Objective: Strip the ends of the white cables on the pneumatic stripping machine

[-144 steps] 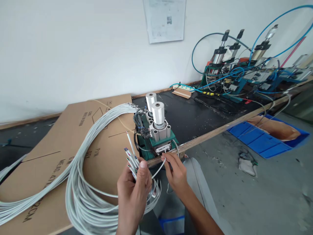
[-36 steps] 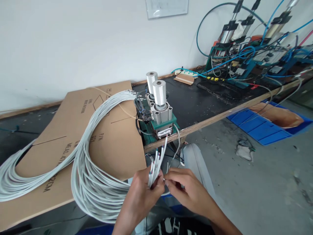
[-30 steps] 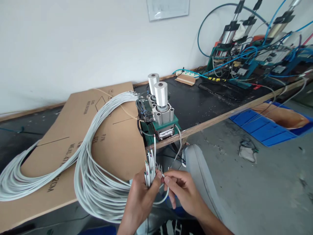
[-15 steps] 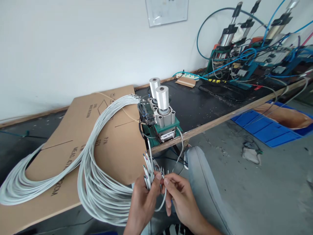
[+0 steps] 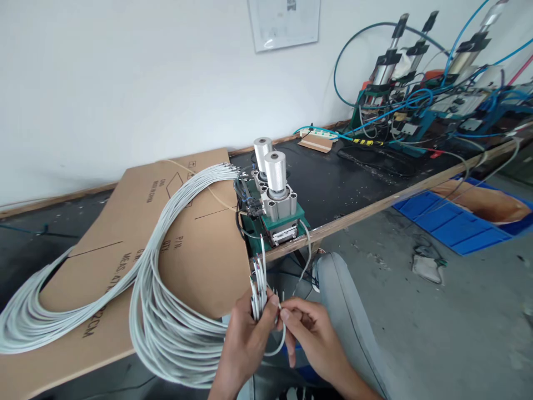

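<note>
A big bundle of white cables [image 5: 179, 341] loops over the cardboard and runs down to my lap. Near the bundle's end, my left hand [image 5: 247, 333] is closed around several cable ends [image 5: 259, 286], which stick up above the fist at uneven heights. One end stands taller than the others. Beside it, my right hand [image 5: 312, 333] is closed in a pinch on one thin cable end, thumb against forefinger, close to the left thumb. That cable curves down below both hands. Fine detail at the pinched tip is too small to make out.
A pneumatic fixture [image 5: 278, 200] with two silver cylinders stands at the bench edge just ahead. Printed cardboard [image 5: 204, 250] lies under the cables. Further right are more machines [image 5: 387, 72] with blue hoses, and a blue bin [image 5: 453, 222] on the floor.
The held cable ends have shifted slightly right and stand more upright. Both hands remain together, the right still pinching one end. The view has tilted a little.
</note>
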Demonstrator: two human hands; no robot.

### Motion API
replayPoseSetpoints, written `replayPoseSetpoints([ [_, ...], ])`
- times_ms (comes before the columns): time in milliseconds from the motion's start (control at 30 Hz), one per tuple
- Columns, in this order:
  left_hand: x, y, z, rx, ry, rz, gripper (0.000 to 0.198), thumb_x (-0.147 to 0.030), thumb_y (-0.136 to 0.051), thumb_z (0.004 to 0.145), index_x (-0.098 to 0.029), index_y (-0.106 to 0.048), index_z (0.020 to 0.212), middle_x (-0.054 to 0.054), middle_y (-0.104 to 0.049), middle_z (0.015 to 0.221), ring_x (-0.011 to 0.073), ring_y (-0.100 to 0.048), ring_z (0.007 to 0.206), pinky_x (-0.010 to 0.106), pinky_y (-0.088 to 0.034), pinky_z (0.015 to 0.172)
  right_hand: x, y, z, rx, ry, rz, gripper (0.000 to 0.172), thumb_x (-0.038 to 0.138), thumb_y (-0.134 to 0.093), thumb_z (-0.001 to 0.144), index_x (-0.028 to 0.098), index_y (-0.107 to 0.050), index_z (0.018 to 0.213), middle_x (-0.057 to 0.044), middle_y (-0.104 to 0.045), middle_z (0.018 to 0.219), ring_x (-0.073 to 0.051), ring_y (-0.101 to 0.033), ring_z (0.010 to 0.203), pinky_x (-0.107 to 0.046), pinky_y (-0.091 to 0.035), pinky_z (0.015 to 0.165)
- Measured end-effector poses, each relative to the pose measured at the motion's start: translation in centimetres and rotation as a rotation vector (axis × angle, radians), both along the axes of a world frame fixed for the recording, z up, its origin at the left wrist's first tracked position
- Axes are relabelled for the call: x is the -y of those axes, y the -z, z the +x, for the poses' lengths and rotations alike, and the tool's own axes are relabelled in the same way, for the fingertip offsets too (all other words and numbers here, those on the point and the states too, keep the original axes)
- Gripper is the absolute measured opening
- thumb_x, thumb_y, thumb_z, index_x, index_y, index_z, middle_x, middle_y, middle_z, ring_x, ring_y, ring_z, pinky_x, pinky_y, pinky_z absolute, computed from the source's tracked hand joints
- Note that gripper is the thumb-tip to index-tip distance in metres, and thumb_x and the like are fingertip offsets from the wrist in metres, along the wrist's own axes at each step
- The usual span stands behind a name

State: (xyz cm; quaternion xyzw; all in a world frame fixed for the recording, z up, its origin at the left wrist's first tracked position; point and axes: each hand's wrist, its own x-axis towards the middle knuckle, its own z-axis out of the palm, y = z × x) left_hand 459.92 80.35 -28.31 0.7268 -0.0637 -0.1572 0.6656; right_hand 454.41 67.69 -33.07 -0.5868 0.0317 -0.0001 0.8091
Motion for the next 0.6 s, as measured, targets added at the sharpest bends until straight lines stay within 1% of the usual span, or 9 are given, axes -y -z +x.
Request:
replayPoseSetpoints([
  [67,-0.1,0.4,0.0,-0.025,-0.006,-0.032,0.036,-0.05,-0.068,0.09,-0.017,-0.059,0.079,-0.006,-0.044,0.058,0.0092,-0.034,0.052,0.02,-0.031,0.048,1.1,0.3,-0.2,0.169,0.054,-0.187,0.028,0.039,-0.056,0.104,0.017,-0.071,0.107,0.0,-0.068,0.066,-0.01,-0.061,0.045,-0.019,-0.052,0.043],
  [100,-0.1,0.6,0.0,-0.035,-0.002,-0.038,0.037,-0.052,-0.068,0.09,-0.017,-0.06,0.08,-0.007,-0.042,0.058,0.0089,-0.033,0.052,0.02,-0.03,0.048,1.7,0.5,-0.3,0.301,0.1,-0.338,0.023,0.031,-0.055,0.104,0.02,-0.071,0.116,-0.003,-0.073,0.079,-0.012,-0.068,0.056,-0.021,-0.057,0.051],
  [167,-0.2,0.8,0.1,-0.042,0.028,-0.031,0.04,-0.055,-0.068,0.09,-0.017,-0.06,0.082,-0.007,-0.039,0.058,0.0085,-0.032,0.052,0.02,-0.027,0.047,2.8,0.7,-0.3,0.581,0.168,-0.692,0.028,0.016,-0.055,0.101,0.024,-0.07,0.124,-0.008,-0.077,0.102,-0.016,-0.075,0.079,-0.025,-0.062,0.069],
  [200,-0.1,0.7,0.2,-0.04,0.023,-0.029,0.041,-0.056,-0.068,0.09,-0.016,-0.062,0.085,-0.008,-0.038,0.058,0.0084,-0.031,0.051,0.02,-0.027,0.046,3.2,0.7,-0.3,0.692,0.185,-0.846,0.031,0.011,-0.056,0.1,0.025,-0.07,0.124,-0.008,-0.077,0.106,-0.017,-0.076,0.086,-0.026,-0.062,0.075],
  [267,0.0,0.3,0.5,-0.044,-0.045,-0.051,0.045,-0.059,-0.069,0.089,-0.015,-0.064,0.099,-0.009,-0.036,0.058,0.0079,-0.03,0.05,0.019,-0.026,0.046,3.8,0.9,0.2,0.798,0.248,-1.032,0.032,0.007,-0.058,0.098,0.023,-0.071,0.123,-0.008,-0.077,0.104,-0.018,-0.076,0.089,-0.026,-0.062,0.079],
  [300,0.1,-0.1,0.6,-0.051,-0.093,-0.078,0.049,-0.06,-0.07,0.088,-0.015,-0.063,0.107,-0.01,-0.035,0.058,0.0076,-0.03,0.049,0.018,-0.026,0.046,3.9,1.0,0.6,0.797,0.302,-1.073,0.032,0.007,-0.06,0.097,0.022,-0.07,0.124,-0.009,-0.077,0.104,-0.018,-0.077,0.091,-0.026,-0.062,0.08],
  [367,0.2,-1.1,0.7,-0.068,-0.179,-0.159,0.055,-0.062,-0.07,0.088,-0.015,-0.061,0.115,-0.011,-0.034,0.059,0.0069,-0.03,0.048,0.018,-0.027,0.045,4.0,1.3,1.8,0.765,0.411,-1.078,0.032,0.008,-0.061,0.097,0.02,-0.069,0.126,-0.01,-0.077,0.105,-0.02,-0.076,0.094,-0.027,-0.062,0.083],
  [500,0.3,-2.8,0.6,-0.077,-0.234,-0.262,0.052,-0.061,-0.071,0.088,-0.015,-0.063,0.111,-0.01,-0.034,0.06,0.0059,-0.029,0.047,0.017,-0.026,0.043,4.1,1.5,4.8,0.697,0.513,-1.011,0.036,0.007,-0.051,0.101,0.021,-0.066,0.13,-0.011,-0.073,0.11,-0.019,-0.075,0.096,-0.028,-0.064,0.085],
  [600,0.5,-3.4,0.4,-0.097,-0.278,-0.283,0.05,-0.06,-0.073,0.086,-0.016,-0.065,0.109,-0.009,-0.036,0.06,0.0056,-0.03,0.046,0.017,-0.027,0.043,4.2,1.4,6.6,0.706,0.535,-1.0,0.032,0.008,-0.05,0.102,0.019,-0.067,0.127,-0.012,-0.071,0.108,-0.019,-0.074,0.096,-0.029,-0.064,0.085],
])
